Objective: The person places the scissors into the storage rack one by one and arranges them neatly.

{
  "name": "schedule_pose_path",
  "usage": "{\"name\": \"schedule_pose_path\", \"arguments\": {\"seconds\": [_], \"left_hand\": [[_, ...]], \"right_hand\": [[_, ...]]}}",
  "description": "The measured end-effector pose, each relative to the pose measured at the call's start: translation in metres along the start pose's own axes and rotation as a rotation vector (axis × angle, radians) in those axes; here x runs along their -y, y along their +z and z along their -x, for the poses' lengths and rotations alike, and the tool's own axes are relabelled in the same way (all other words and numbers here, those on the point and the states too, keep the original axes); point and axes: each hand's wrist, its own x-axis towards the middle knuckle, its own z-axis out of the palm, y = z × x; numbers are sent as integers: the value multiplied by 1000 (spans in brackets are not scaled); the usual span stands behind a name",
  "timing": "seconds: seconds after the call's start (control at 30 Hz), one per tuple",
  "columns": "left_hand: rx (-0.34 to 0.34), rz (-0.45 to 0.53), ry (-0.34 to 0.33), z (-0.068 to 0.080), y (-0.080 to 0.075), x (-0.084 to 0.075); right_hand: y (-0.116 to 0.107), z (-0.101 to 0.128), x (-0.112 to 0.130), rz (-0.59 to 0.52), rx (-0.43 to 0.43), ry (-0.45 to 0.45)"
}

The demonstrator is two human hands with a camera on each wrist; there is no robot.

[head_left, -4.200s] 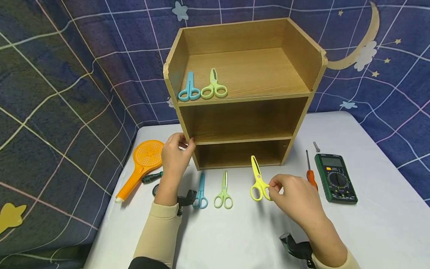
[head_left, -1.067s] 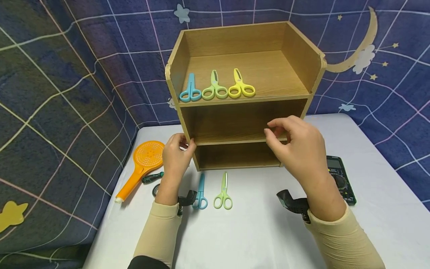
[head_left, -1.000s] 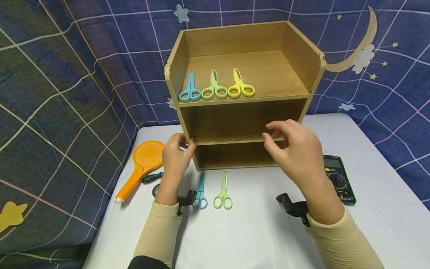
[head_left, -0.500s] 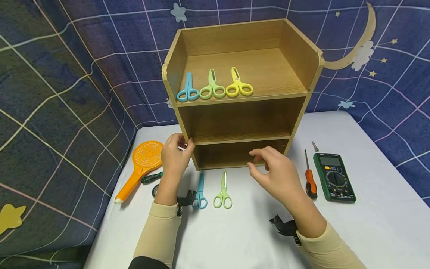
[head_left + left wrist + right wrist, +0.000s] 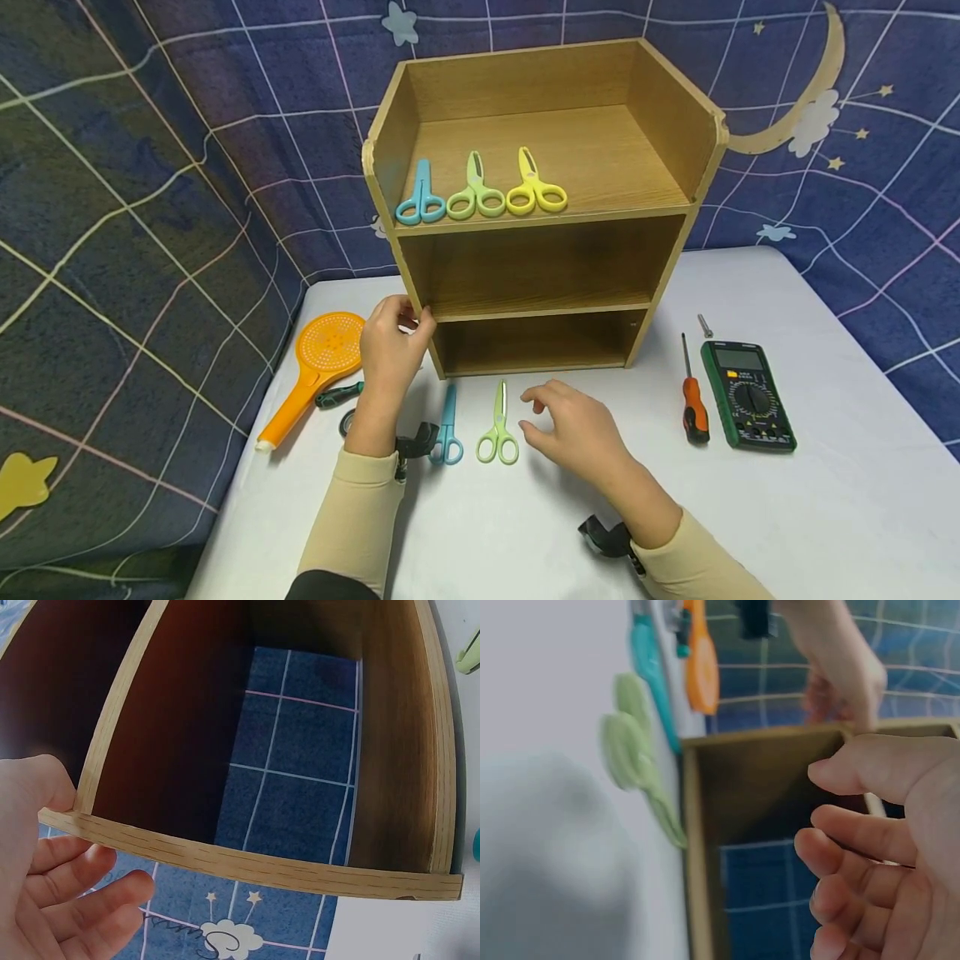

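Watching from my end, nearest first. Bare right hand (image 5: 573,429) hangs low over the white cloth-covered table (image 5: 525,533), thumb and curved fingers parted by a moderate gap, nothing held. Just left of the thumb, not touching it, lie pale-green, plastic-looking scissors (image 5: 500,429) with two round loops, blades together and pointing at the shelf.

I judge the step in hand to be a reach for that pair. To do it well, I'd drop thumb and forefinger onto the right-hand loop, pinch near where the loops join, and lift straight up before turning. Coming in from the right should spare the slim blue scissors (image 5: 448,417) alongside, partly hidden by the black wrist mount (image 5: 416,442). Exact height above the cloth: can't tell.

Further in, bare left hand (image 5: 393,350) grips the left side panel of a light-brown, wood-grain, three-tier shelf (image 5: 600,167), thumb by the end of the middle board, fingers outside. I'd want that hold light but steady, so the shelf neither shifts nor gets tugged.

Farthest: a top-tier row of blue, green and yellow scissors (image 5: 531,187), loops to the front edge.
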Motion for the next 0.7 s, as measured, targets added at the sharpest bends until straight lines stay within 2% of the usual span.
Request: {"name": "schedule_pose_path", "arguments": {"seconds": [0.13, 0.37, 0.7], "left_hand": [[1, -3, -2, 0, -1, 0], [3, 2, 1, 1, -2, 0], [21, -2, -13, 0, -3, -2]], "right_hand": [[17, 0, 5, 4, 78, 20], [42, -8, 5, 7, 162, 51], [53, -11, 3, 84, 223, 194]]}}
